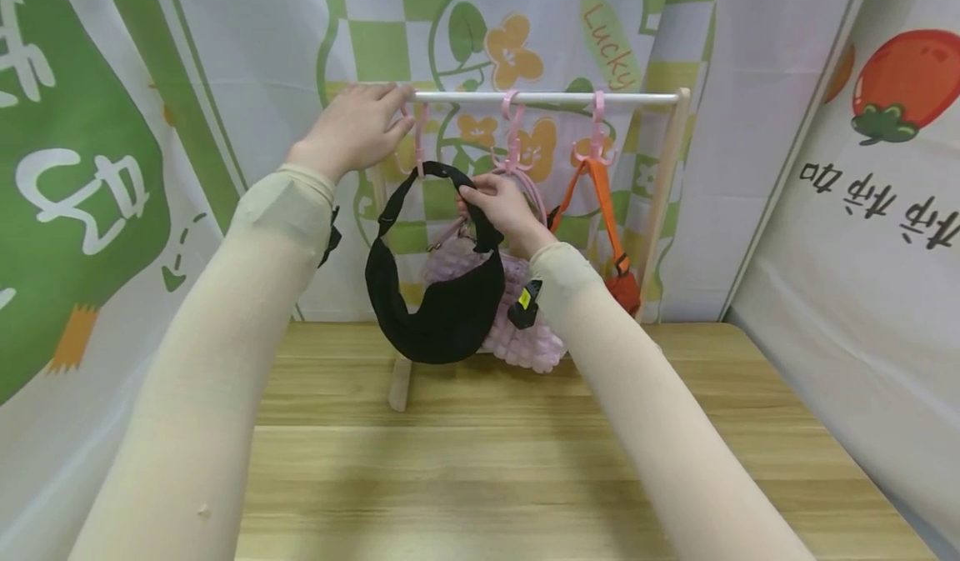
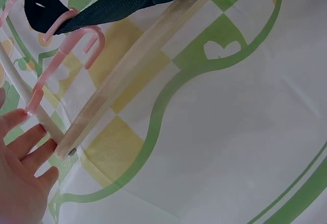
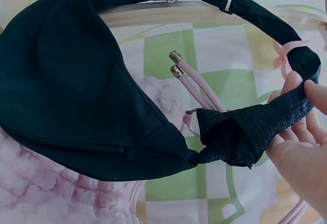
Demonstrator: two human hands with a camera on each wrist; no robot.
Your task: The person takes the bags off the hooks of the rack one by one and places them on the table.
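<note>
A black crescent-shaped bag hangs by its strap from the leftmost pink hook. My right hand pinches that black strap between thumb and fingers, to the right of the hook. At the left end of the white rail, my left hand rests with its fingers fairly straight. The left wrist view shows those fingertips beside the hook's upper end and the wooden upright. Behind the black bag hangs a fluffy pink bag, partly covered.
Two more pink hooks hang along the rail. The right one carries an orange bag by its strap. The wooden rack stands on a wood-grain table. Printed cloth surrounds the back and sides.
</note>
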